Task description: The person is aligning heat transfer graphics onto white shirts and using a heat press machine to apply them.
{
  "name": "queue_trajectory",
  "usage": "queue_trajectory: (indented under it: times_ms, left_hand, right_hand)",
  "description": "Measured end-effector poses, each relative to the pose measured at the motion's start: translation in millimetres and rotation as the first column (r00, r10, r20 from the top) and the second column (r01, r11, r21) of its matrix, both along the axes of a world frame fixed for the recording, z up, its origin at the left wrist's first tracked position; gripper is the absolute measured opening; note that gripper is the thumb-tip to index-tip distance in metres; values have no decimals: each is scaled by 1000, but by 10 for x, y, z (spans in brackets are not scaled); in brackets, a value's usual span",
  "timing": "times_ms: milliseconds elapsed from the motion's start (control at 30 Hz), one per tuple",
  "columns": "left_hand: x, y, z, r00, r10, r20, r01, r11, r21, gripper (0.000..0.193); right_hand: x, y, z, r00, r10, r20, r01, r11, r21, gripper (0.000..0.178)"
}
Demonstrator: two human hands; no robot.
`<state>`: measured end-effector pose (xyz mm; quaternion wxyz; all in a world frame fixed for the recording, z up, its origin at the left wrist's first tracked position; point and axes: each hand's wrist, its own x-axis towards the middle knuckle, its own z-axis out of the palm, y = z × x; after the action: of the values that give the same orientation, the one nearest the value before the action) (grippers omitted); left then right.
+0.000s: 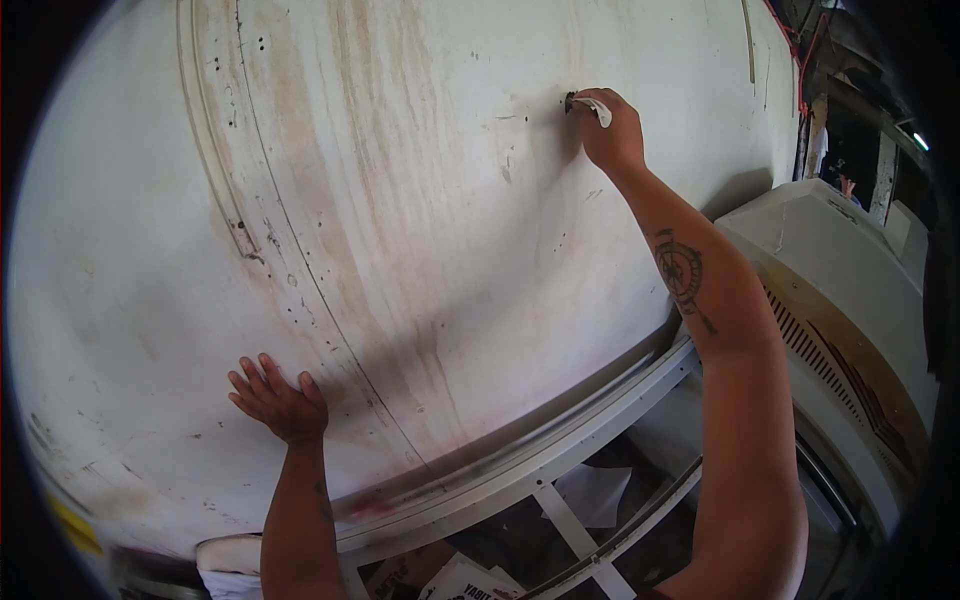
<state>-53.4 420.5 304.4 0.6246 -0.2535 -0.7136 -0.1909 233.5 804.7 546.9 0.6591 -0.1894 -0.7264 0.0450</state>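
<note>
A large off-white panel (460,230), streaked brown and dotted with small dark holes, stands before me. My left hand (285,402) rests against its lower left part with the fingers spread and nothing in them. Higher up on the right, my right hand (615,135) is closed around a small white piece (602,112), flat and curved at its end; I cannot tell its exact kind. The closed fingers are at a dark spot (570,102) on the panel, partly covering it. The fingertips of that hand are hidden.
A light metal frame (490,508) with crossbars runs along the panel's foot, with papers (470,580) and a white sheet (597,495) below. At right stands a bulky white casing (830,235) with slotted vents. A narrow strip (205,150) is fixed on the panel's left.
</note>
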Motion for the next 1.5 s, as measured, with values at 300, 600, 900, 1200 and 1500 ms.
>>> queue_trajectory:
  times_ms: [300,600,900,1200,1500]
  left_hand:
    - [-4,-4,-11,1000,-7,-3,7,1000,-1,60]
    - [3,-57,-21,1000,-22,5,23,1000,-4,64]
    - [-14,-6,11,999,-31,-29,31,1000,0,63]
    - [-4,-5,-5,1000,-30,-10,30,1000,2,62]
    - [-15,9,-6,999,-38,-30,38,999,9,63]
  right_hand:
    - [-30,-16,-62,989,118,-94,-128,986,-104,19]
    - [-284,-628,-754,991,119,61,-85,914,-397,37]
    - [-392,-787,-588,962,66,265,-15,982,-189,53]
    - [-43,-606,-241,958,198,206,-97,903,-418,59]
    - [-165,-534,-563,907,153,392,1,931,-365,55]
